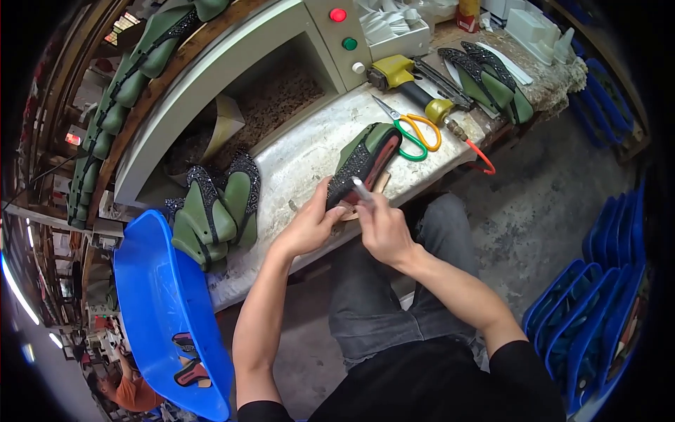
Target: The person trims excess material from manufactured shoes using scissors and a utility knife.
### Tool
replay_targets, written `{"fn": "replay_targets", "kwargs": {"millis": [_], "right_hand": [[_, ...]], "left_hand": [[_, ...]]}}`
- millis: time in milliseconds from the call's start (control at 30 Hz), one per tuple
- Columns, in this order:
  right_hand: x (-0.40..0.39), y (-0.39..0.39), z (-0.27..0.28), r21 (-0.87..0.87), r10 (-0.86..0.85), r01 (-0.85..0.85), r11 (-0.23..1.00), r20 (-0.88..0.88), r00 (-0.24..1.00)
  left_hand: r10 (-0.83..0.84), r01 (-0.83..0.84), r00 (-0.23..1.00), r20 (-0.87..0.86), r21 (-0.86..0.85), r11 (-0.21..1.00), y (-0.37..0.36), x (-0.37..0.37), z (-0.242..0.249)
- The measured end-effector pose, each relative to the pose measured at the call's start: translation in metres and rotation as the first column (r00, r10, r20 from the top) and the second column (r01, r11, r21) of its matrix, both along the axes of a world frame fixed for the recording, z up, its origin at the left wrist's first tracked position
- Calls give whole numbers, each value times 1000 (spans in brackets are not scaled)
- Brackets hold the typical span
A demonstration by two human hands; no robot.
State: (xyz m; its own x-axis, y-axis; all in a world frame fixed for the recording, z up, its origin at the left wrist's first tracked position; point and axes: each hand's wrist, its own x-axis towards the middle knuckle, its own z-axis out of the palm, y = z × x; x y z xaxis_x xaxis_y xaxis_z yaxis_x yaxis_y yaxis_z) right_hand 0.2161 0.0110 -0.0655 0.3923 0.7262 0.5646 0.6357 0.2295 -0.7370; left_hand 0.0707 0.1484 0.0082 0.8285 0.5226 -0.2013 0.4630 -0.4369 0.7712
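Observation:
A green shoe last with a glittery black upper and a reddish underside lies tilted on its side on the worktable. My left hand grips its near end, thumb and fingers around it. Closed around a pale, metallic-looking rod-shaped tool, my right hand holds it against or just above the reddish underside. A small tan strip shows beside the last. Scissors with green and orange handles lie just beyond its far end.
A yellow-black pneumatic tool with a red hose lies behind the scissors. More lasts stand at left, others at back right. A blue bin is at left, blue trays at right. A co-worker is lower left.

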Motion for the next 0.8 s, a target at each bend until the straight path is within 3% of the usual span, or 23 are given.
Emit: {"fn": "replay_targets", "kwargs": {"millis": [67,267,400,600,733,800], "right_hand": [[-4,-6,-2,197,-33,48,979,-80,996],[2,-4,12,72,-18,32,997,-181,983],[10,-3,1,-108,2,-30,994,-252,968],[17,4,-3,-89,62,-86,992,-249,967],[31,-30,8,-243,-17,-174,954,-626,780],[43,-36,10,-237,-53,-180,955,-730,681]], "left_hand": [[-6,5,1000,27,30,1000,-4,-4,-8],[-10,10,1000,7,20,1000,-13,2,8],[-14,14,1000,-22,-10,1000,-13,6,14],[65,-66,991,-114,-12,998,-11,15,15],[255,-224,955,-154,192,955,-20,40,11],[255,-237,963,-90,175,956,-19,34,3]]}}
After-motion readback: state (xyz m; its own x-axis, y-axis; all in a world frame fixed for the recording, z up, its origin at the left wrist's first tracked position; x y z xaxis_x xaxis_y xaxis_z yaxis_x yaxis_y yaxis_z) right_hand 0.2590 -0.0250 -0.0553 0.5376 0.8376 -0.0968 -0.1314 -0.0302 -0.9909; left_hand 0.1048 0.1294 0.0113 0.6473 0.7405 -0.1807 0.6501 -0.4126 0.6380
